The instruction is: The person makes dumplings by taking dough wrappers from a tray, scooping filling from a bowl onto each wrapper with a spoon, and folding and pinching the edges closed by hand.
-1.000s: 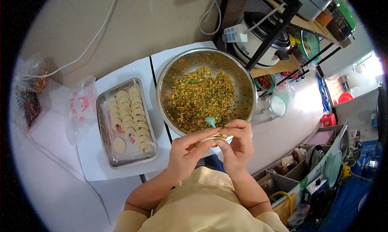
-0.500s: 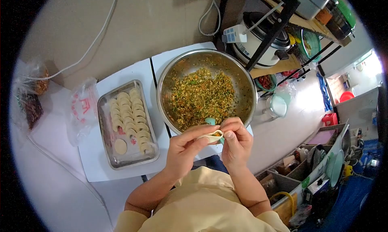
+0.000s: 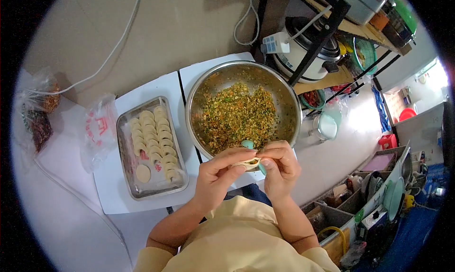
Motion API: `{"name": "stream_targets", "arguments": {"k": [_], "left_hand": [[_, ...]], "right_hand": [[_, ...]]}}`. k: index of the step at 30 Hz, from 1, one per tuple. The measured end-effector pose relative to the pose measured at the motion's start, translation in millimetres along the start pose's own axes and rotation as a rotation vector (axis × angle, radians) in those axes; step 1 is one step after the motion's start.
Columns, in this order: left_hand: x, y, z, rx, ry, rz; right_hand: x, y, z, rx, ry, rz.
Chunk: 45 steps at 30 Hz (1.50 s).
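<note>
In front of my body, my left hand (image 3: 215, 179) and my right hand (image 3: 280, 171) pinch a folded dumpling (image 3: 247, 164) between them. Its wrapper is partly open at the top, with filling showing inside. A turquoise spoon (image 3: 247, 143) pokes out beyond my fingers, and more turquoise shows below the right fingers; how it is held is hidden. Just past my hands stands a large steel bowl (image 3: 193, 125) with chopped filling (image 3: 239, 115) in it. To the left, a metal tray (image 3: 135, 187) carries rows of folded dumplings (image 3: 150, 130) and one flat round wrapper (image 3: 143, 173).
A clear plastic bag (image 3: 100, 130) lies left of the tray on the white table (image 3: 111, 196). A rice cooker (image 3: 303, 61) and a power strip (image 3: 276, 43) are at the back right by a black-framed rack (image 3: 327, 35). Compartments with kitchen items (image 3: 350, 191) line the right.
The dumpling's opening has narrowed as my fingers press its edge. My right hand has shifted slightly, and the whole view has moved a little.
</note>
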State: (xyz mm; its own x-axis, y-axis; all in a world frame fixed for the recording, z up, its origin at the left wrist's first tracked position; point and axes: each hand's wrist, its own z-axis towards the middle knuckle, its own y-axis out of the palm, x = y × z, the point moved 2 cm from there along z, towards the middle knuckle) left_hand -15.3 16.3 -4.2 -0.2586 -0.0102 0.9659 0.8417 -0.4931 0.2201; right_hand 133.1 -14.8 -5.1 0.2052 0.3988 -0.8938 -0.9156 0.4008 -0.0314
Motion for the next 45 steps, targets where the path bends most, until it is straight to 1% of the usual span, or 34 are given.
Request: {"name": "stream_targets", "arguments": {"k": [1,8,10,11,13,17,19,20,22,23,25,26,28,29,31,32,34,35,37,38,40,44,45], "left_hand": [[1.2,0.8,0.2,-0.009,-0.002,0.003],[3.8,-2.0,0.5,0.024,-0.001,0.023],[5.7,-1.0,1.9,-0.023,0.052,0.142],[6.5,0.3,1.4,-0.022,0.051,0.14],[7.2,2.7,0.6,0.012,-0.007,0.15],[6.1,0.1,-0.2,0.007,0.007,0.14],[5.5,-1.0,-0.7,0.012,-0.008,0.124],[6.0,-0.6,-0.3,0.013,-0.009,0.122],[6.9,1.4,1.0,-0.002,-0.032,0.059],[6.3,1.9,0.6,-0.002,-0.033,0.058],[4.1,2.6,-0.6,-0.024,-0.097,0.148],[4.5,3.0,-0.6,-0.024,-0.097,0.147],[6.2,3.1,-0.3,-0.008,-0.098,0.085],[6.4,2.2,0.0,-0.004,-0.097,0.085],[6.8,0.7,-0.2,0.0,-0.112,0.091],[5.0,0.7,0.0,0.0,-0.112,0.09],[1.4,2.1,0.8,-0.023,-0.028,0.077],[1.4,3.7,0.7,-0.024,-0.029,0.077],[2.0,7.2,0.7,-0.032,-0.076,-0.007],[2.5,7.0,0.7,-0.032,-0.074,-0.007],[2.0,5.4,1.2,-0.044,-0.173,-0.045],[8.5,1.6,3.8,-0.061,-0.185,-0.047],[9.0,1.3,4.5,-0.077,-0.221,-0.028]], "right_hand": [[0.0,-0.3,-0.5,0.026,0.035,0.033],[-3.9,-1.4,1.6,-0.034,-0.007,0.008],[-3.8,-1.4,1.5,-0.056,-0.077,-0.102],[-3.6,-0.9,1.8,-0.057,-0.076,-0.103],[-3.9,0.3,3.1,-0.015,-0.095,-0.088],[-4.7,0.1,2.6,-0.027,-0.073,-0.035],[-6.7,-0.5,3.9,-0.099,-0.048,-0.05],[-6.1,-0.5,4.5,-0.101,-0.047,-0.051],[-5.8,-0.3,5.5,-0.107,-0.115,-0.145],[-6.2,0.0,5.2,-0.107,-0.114,-0.146],[-7.4,0.8,4.9,-0.07,-0.106,-0.201],[-7.3,0.6,4.1,-0.071,-0.106,-0.202],[-6.2,-0.2,2.7,-0.056,-0.085,-0.138],[-5.4,0.2,2.8,-0.06,-0.086,-0.136],[-3.4,0.3,2.9,-0.09,-0.033,-0.011],[-2.2,-0.6,3.0,-0.09,-0.032,-0.012],[-1.3,-1.4,2.9,-0.136,-0.112,-0.121],[-1.3,-1.2,3.1,-0.134,-0.111,-0.122],[-3.1,-1.2,3.6,-0.098,-0.196,-0.231],[-2.8,-1.8,3.4,-0.098,-0.198,-0.231],[-2.4,-3.2,3.7,-0.111,-0.247,-0.25],[-2.1,-3.9,12.6,-0.157,-0.278,-0.242],[-0.9,-4.2,13.1,-0.197,-0.272,-0.232]]}}
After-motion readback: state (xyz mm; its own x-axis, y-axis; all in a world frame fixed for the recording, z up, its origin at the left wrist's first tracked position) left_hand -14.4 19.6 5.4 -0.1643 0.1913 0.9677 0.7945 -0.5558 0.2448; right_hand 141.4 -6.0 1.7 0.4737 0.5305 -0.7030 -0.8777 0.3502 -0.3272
